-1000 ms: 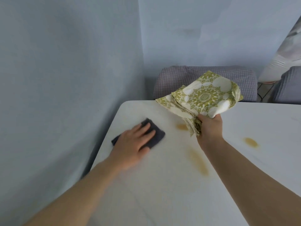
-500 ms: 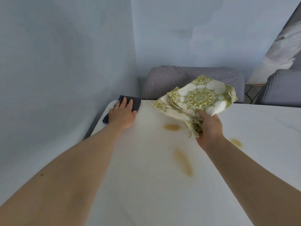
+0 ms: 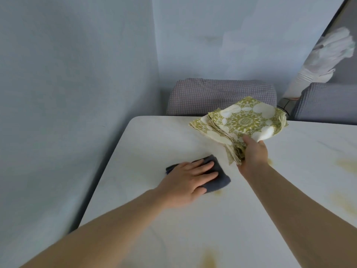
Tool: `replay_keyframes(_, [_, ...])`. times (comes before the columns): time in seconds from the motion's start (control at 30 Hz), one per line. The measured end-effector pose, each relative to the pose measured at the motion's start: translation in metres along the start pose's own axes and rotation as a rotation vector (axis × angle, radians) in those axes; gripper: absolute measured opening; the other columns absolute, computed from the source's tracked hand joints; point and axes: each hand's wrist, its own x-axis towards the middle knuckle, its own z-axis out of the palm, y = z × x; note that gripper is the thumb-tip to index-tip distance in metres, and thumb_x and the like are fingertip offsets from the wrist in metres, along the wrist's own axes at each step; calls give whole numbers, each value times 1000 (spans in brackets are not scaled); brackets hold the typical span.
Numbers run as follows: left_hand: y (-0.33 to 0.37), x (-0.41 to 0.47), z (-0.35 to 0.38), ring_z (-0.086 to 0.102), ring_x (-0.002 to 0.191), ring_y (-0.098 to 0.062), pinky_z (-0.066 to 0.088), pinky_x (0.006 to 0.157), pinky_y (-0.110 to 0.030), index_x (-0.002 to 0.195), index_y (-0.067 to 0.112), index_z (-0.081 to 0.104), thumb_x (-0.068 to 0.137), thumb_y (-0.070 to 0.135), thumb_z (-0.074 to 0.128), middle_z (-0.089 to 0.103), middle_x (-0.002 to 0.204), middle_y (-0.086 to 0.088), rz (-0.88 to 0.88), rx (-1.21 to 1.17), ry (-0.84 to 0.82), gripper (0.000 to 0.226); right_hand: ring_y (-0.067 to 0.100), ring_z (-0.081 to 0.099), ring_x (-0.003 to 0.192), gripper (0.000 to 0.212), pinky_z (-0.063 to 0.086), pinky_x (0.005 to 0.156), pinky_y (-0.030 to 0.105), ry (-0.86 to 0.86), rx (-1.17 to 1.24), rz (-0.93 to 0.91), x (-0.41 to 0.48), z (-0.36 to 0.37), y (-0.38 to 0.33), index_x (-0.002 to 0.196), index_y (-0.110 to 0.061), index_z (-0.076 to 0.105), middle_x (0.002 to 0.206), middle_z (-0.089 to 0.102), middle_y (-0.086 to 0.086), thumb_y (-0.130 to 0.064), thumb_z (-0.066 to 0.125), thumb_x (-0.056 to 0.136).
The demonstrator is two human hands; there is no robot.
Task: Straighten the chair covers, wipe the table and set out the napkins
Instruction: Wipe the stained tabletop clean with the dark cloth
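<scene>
Pale walls (image 3: pixel 77 93) meet in a corner behind the white worktop (image 3: pixel 154 136), which fills the lower part of the view and runs close along the left-hand wall. Two chairs are pushed in at its far edge. One wears a checked chair cover (image 3: pixel 212 95), rumpled a little along its top, and one at the right wears a grey chair cover (image 3: pixel 328 101). Whether either has been straightened I cannot tell. The napkins (image 3: pixel 245 120), a folded bundle in cream with a green medallion print, are lifted off the surface over the far edge, in front of the checked chair. I judge they are held up there to stay dry and out of the wiping path until the surface is ready for them. The dark cloth (image 3: pixel 222 179) lies flat on the worktop near its middle, just left of the napkins' hanging corner. The left hand (image 3: pixel 189 178) rests on it with straight, spread fingers, pressing down rather than gripping, which suits pushing the cloth across the surface. The right hand (image 3: pixel 255 153) has its fingers and thumb curled tight around the gathered lower corner of the napkins, so the stack fans out above the fist. Yellowish stains (image 3: pixel 208 260) mark the near edge, with more at the right side and a small one peeping out by the cloth's near corner. From that I judge the wiping is only partly done, and setting out the napkins has not begun.
</scene>
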Motion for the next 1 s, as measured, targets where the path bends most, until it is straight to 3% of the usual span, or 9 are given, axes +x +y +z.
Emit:
replay_keyframes(0.07, [-19,-9,-8,17,146,-15,23,112,-36,147,28,32,93,45,23,19,158,5,-21,13,24,58,25,64,88,12,55,80,42,0,-14,21,-2,-1,1,98,-22,56,91,65,2,-12,51,94])
replay_keyframes(0.2, [-65,14,-20,10,147,-15,25,113,-40,150,27,21,99,40,30,11,160,2,-495,75,34,53,26,66,91,12,56,79,42,-24,-21,54,-4,-13,0,96,-22,58,96,67,2,-12,52,93])
replay_keyframes(0.27, [-56,20,-19,8,147,-16,22,114,-40,150,33,18,98,44,33,7,161,6,-593,70,35,56,26,67,91,14,57,76,41,-27,-31,58,-7,-21,-2,102,-22,58,99,67,3,-13,52,93])
replay_keyframes(0.4, [10,9,-2,14,147,-17,24,113,-39,146,36,31,92,51,36,17,159,9,-267,-4,-13,56,24,66,89,26,57,64,34,-36,-38,61,-22,-27,-1,119,-17,56,99,67,4,-13,51,94])
replay_keyframes(0.5, [65,-27,11,25,144,-18,25,111,-37,138,36,45,90,45,39,31,154,9,-21,-83,16,50,25,66,88,28,58,68,37,-56,-39,115,-38,-23,3,123,-11,54,99,67,7,-14,50,95])
replay_keyframes(0.63, [77,-84,10,14,146,-11,9,113,-27,142,39,37,94,43,43,21,157,13,47,-44,8,49,28,65,91,29,55,70,41,-134,-151,197,-59,-14,10,125,-12,51,104,66,8,-17,50,96])
replay_keyframes(0.77, [9,-130,-6,23,144,-16,29,113,-39,145,31,34,91,48,34,25,156,6,-248,92,56,56,30,65,90,33,56,64,40,-206,-222,211,-70,-1,24,125,-12,47,108,63,12,-3,49,93])
replay_keyframes(0.9, [-36,-155,-26,16,146,-18,30,111,-44,147,29,30,79,56,12,18,159,2,-707,68,89,75,31,66,86,41,55,55,32,-267,-109,250,-77,6,44,124,-7,47,110,61,17,11,49,87])
replay_keyframes(1.0, [-8,-167,-18,24,144,-20,36,106,-41,143,29,40,83,49,20,27,156,1,-674,51,130,67,28,64,75,47,54,51,28,-325,-22,304,-85,18,59,123,-4,50,108,60,19,20,46,82])
